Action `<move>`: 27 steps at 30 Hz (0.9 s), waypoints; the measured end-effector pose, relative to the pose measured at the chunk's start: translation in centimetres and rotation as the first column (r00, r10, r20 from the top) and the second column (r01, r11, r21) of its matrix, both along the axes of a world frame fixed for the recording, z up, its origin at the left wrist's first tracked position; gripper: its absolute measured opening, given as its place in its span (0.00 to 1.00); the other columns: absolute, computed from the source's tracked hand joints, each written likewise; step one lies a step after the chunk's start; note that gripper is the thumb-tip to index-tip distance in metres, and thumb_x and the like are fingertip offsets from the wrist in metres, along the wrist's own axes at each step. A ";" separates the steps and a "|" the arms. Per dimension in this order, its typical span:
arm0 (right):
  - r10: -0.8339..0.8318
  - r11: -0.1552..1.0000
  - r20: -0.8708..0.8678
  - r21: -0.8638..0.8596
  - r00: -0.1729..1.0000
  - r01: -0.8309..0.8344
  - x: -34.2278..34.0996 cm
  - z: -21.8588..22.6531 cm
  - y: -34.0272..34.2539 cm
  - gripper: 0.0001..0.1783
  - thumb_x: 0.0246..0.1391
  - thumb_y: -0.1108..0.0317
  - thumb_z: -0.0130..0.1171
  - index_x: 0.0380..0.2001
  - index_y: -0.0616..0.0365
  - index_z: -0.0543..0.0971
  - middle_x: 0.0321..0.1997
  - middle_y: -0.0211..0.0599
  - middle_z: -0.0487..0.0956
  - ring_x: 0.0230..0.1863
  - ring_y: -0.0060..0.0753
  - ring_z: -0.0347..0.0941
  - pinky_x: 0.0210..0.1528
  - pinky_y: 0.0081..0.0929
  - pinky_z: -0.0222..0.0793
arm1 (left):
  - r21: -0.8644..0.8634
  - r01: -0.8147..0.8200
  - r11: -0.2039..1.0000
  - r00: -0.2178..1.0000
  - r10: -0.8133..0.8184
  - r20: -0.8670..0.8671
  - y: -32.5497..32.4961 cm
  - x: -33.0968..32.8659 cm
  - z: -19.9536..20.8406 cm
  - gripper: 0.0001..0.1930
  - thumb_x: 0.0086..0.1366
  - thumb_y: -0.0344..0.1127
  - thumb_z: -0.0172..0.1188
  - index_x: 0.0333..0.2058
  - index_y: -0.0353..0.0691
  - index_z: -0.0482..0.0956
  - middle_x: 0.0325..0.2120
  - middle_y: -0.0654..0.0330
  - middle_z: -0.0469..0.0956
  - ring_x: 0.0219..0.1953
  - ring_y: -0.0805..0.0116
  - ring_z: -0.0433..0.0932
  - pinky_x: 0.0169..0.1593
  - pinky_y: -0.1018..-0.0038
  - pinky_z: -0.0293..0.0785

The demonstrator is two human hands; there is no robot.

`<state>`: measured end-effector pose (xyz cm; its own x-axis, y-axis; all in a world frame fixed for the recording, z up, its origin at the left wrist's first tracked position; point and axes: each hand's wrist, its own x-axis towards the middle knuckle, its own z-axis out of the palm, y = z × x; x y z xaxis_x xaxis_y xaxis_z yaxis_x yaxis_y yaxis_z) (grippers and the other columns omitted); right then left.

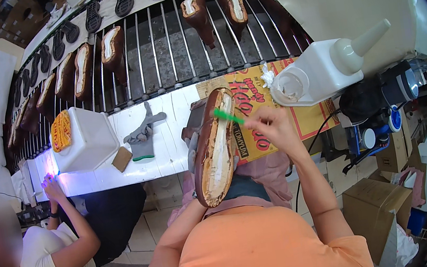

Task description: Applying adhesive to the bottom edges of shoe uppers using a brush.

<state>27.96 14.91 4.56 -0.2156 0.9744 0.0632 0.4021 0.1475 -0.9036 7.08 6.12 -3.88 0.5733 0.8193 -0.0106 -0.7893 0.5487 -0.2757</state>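
A brown boot is held sole side up in front of me, its underside showing a pale rim around a white middle strip. My left hand, in a grey glove, grips it from beneath; the boot hides most of that hand. In my bare right hand is a small green-handled brush, pinched between thumb and fingers. Its head meets the boot's underside near the far end; the bristles are too small to make out. To the right, a white plastic bottle with a long nozzle lies on yellow printed cardboard.
Beyond the white bench, a roller rack carries several upturned boots and dark soles. A grey glove and a white container sit to the left. A co-worker sits at the left; cardboard boxes stand at right.
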 end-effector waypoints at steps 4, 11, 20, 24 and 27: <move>0.022 0.997 -0.114 -0.073 0.993 -0.030 0.0 -0.4 0.6 0.07 0.52 0.70 0.64 0.30 0.64 0.83 0.20 0.28 0.78 0.21 0.12 0.66 0.21 0.19 0.60 | 0.004 0.001 1.000 1.000 -0.001 0.007 0.2 0.1 0.2 0.25 0.71 0.46 0.44 0.61 0.38 0.62 0.57 0.50 0.68 0.57 0.55 0.69 0.61 0.62 0.65; -0.114 0.992 -0.016 0.053 0.993 0.115 -0.4 -1.5 2.7 0.08 0.53 0.69 0.64 0.29 0.65 0.82 0.19 0.26 0.77 0.20 0.11 0.65 0.21 0.15 0.57 | 0.020 -0.036 0.999 0.998 0.035 0.046 0.3 0.3 0.7 0.25 0.71 0.46 0.44 0.61 0.37 0.63 0.56 0.50 0.69 0.56 0.54 0.70 0.60 0.61 0.67; 0.103 0.955 -0.177 -0.257 0.979 -0.147 0.0 1.5 -2.5 0.05 0.51 0.76 0.64 0.31 0.68 0.82 0.27 0.29 0.77 0.27 0.13 0.70 0.27 0.13 0.63 | 0.197 -0.162 0.967 0.979 0.182 -0.090 1.2 0.3 0.1 0.25 0.68 0.45 0.48 0.59 0.37 0.64 0.55 0.50 0.70 0.56 0.54 0.71 0.60 0.60 0.65; 0.224 0.972 -0.121 -0.037 0.967 -0.230 -0.8 3.2 -3.8 0.05 0.48 0.79 0.65 0.30 0.69 0.81 0.27 0.35 0.78 0.28 0.21 0.73 0.30 0.17 0.66 | 0.613 -0.206 0.763 0.506 0.619 -0.600 0.7 0.9 0.8 0.28 0.64 0.43 0.54 0.60 0.38 0.61 0.56 0.49 0.68 0.58 0.53 0.68 0.63 0.57 0.57; 0.292 0.955 -0.070 0.071 0.954 -0.287 -1.4 4.2 -4.6 0.06 0.47 0.78 0.66 0.31 0.67 0.82 0.27 0.38 0.79 0.28 0.26 0.75 0.31 0.20 0.67 | 0.821 -0.015 0.571 -0.147 0.811 -0.567 0.6 1.0 1.7 0.32 0.60 0.42 0.59 0.60 0.40 0.59 0.57 0.48 0.66 0.60 0.53 0.67 0.65 0.55 0.51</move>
